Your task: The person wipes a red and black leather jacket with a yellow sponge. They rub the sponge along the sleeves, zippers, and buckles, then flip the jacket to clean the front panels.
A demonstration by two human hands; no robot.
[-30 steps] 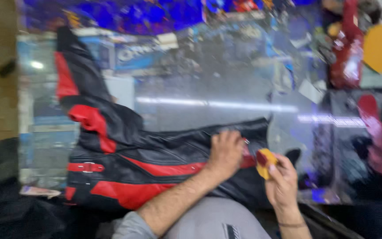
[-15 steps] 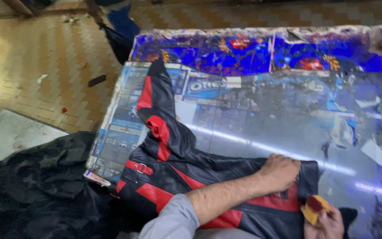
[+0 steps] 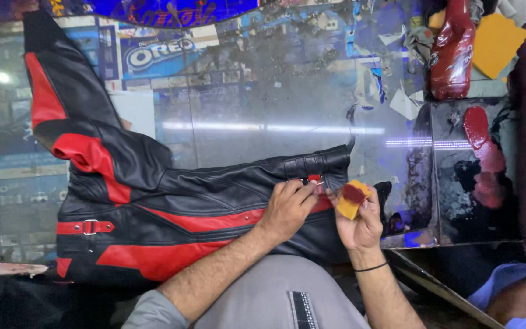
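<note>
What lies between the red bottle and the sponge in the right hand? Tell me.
Head view: glass tabletop with white paper scraps between red bottle and yellow sponge in the right hand.

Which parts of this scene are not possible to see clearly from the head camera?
- Black and red leather jacket: its lower edge is hidden behind the person's forearms and grey-clad body.
- Yellow sponge with red stain: right hand covers its underside.
- Small metal fitting under left hand: too small.
- Red bottle: top cut off.
</note>
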